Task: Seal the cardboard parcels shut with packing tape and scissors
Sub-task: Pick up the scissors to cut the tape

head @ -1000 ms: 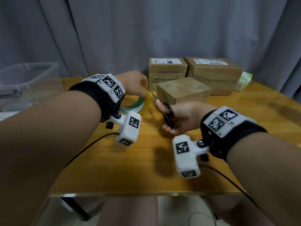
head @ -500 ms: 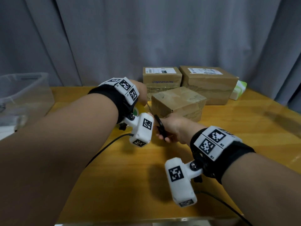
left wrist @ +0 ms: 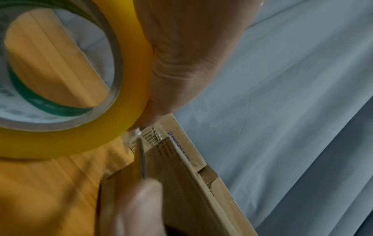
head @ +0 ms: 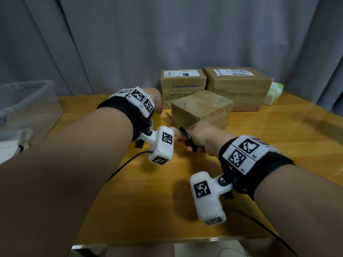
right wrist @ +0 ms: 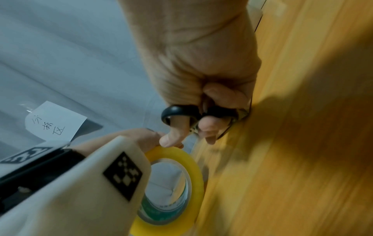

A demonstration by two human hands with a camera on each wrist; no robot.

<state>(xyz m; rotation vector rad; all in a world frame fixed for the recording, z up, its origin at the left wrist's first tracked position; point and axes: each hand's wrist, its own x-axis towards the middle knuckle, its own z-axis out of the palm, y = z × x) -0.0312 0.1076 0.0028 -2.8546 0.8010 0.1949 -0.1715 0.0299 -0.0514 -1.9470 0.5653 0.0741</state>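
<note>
Item, as we record it from above: our left hand point(head: 155, 98) at the middle of the worktop point(head: 278, 145), mostly hidden behind its wristband; our right hand point(head: 196, 135) beside it, fingers through the black loops of the scissors point(head: 182, 131), whose blades point toward the near cardboard parcel point(head: 202, 108). Two more parcels point(head: 182, 84) point(head: 239, 86) stand against the worktop's far edge, a clear plastic bin point(head: 27, 106) at its left edge. The left wrist view alone shows us the fingers curled on the rim of the yellow packing tape roll point(left wrist: 113, 111), a clear strip drawn from it toward the parcel corner, a scissor blade meeting the strip. The right wrist view alone shows thumb and fingers gripping the scissor loops, just above the roll, and a handwritten paper label point(right wrist: 54, 123) behind
</note>
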